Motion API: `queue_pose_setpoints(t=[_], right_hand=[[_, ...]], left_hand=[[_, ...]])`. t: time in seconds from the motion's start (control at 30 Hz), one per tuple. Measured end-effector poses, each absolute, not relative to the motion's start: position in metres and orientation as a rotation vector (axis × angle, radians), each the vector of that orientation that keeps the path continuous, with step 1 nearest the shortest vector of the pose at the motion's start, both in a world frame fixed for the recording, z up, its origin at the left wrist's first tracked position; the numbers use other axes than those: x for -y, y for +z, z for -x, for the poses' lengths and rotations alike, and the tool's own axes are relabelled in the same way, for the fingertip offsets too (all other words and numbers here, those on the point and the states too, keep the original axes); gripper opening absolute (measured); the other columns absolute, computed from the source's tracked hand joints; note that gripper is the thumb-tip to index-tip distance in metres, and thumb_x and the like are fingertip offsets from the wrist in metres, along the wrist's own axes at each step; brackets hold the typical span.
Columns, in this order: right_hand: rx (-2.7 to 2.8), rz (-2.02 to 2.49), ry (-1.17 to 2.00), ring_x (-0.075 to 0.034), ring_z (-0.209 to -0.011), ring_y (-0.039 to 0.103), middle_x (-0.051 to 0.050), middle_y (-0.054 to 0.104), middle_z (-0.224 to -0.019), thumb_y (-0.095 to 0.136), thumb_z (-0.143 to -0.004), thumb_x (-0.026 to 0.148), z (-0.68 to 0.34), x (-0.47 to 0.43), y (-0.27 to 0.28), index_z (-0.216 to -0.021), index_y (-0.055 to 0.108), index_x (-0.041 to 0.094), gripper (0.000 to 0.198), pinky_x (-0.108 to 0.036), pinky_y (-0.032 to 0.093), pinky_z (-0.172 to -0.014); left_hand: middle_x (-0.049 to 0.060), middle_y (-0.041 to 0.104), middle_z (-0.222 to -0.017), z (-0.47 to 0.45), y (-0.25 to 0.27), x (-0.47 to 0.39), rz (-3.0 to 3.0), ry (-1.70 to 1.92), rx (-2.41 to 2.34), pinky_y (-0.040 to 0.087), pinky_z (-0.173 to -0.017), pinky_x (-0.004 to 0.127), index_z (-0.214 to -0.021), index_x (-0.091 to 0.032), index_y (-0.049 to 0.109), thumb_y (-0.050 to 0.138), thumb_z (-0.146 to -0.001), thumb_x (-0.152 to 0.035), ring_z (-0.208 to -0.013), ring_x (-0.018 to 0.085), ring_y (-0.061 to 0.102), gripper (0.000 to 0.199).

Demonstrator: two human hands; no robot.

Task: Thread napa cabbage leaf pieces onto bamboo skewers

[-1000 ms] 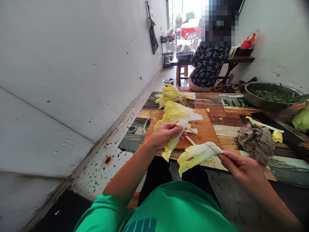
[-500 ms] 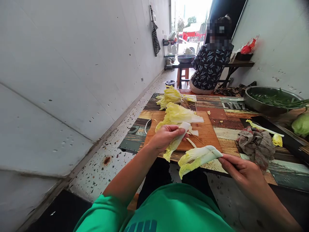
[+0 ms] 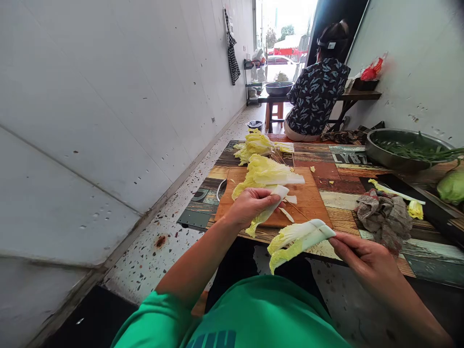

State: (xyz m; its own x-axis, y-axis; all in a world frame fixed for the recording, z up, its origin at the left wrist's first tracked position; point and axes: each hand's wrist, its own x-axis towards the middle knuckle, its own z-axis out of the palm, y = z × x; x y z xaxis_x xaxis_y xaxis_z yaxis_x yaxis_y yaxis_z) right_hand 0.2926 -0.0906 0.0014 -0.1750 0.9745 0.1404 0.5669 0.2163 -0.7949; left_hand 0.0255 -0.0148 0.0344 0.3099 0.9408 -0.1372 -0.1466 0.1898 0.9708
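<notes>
My left hand [image 3: 255,205] is closed round a napa cabbage leaf [image 3: 279,193], its white stem end up and its yellow frill hanging below. In my right hand [image 3: 362,253], the thumb and fingers pinch the white end of a second cabbage leaf [image 3: 308,234], which looks folded and points left, past the table's front edge. A wooden cutting board [image 3: 315,203] lies beneath and beyond my left hand. On it rest more cabbage leaves [image 3: 270,171], small white scraps [image 3: 287,215] and a thin stick [image 3: 297,209].
Farther back lie a pile of cabbage leaves [image 3: 255,145] and thin sticks. At right are a crumpled cloth [image 3: 384,217], a metal basin [image 3: 391,162] of green vegetables and a pale green vegetable [image 3: 451,186]. A person [image 3: 319,92] sits beyond the table, facing away.
Both hands keep hold of their cabbage leaves and have barely moved. The right leaf's loose tip hangs slightly lower. The view has shifted a little.
</notes>
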Motion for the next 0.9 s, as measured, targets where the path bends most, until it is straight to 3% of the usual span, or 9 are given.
queue_pose_setpoints(t=[0.2, 0.47, 0.9], right_hand=[[1.837, 1.399, 0.884, -0.02, -0.066, 0.065, -0.004, 0.075, -0.076, 0.057, -0.089, 0.055, -0.295, 0.09, 0.003, -0.101, 0.081, 0.021, 0.043, -0.027, 0.052, -0.058], [1.817, 1.376, 1.04, -0.021, -0.069, 0.066, -0.006, 0.075, -0.077, 0.06, -0.086, 0.062, -0.298, 0.086, 0.007, -0.102, 0.081, 0.019, 0.05, -0.028, 0.053, -0.062], [1.719, 1.321, 1.235, -0.016, -0.063, 0.054, -0.005, 0.067, -0.072, 0.063, -0.086, 0.058, -0.295, 0.084, 0.005, -0.105, 0.08, 0.018, 0.047, -0.025, 0.045, -0.055]], left_hand=[[0.003, 0.071, -0.065, -0.025, 0.036, 0.017, -1.128, 0.923, -0.95, 0.046, -0.058, 0.022, -0.07, -0.016, 0.078, 0.085, -0.06, -0.051, -0.058, 0.01, 0.059, 0.038], [0.006, 0.075, -0.077, -0.021, 0.026, 0.017, -1.198, 0.863, -0.932, 0.045, -0.061, 0.023, -0.078, -0.015, 0.08, 0.081, -0.067, -0.051, -0.064, 0.012, 0.061, 0.038], [0.003, 0.066, -0.062, -0.026, 0.039, 0.028, -1.354, 0.769, -0.945, 0.031, -0.049, 0.022, -0.072, -0.014, 0.078, 0.076, -0.071, -0.053, -0.051, 0.008, 0.045, 0.039]])
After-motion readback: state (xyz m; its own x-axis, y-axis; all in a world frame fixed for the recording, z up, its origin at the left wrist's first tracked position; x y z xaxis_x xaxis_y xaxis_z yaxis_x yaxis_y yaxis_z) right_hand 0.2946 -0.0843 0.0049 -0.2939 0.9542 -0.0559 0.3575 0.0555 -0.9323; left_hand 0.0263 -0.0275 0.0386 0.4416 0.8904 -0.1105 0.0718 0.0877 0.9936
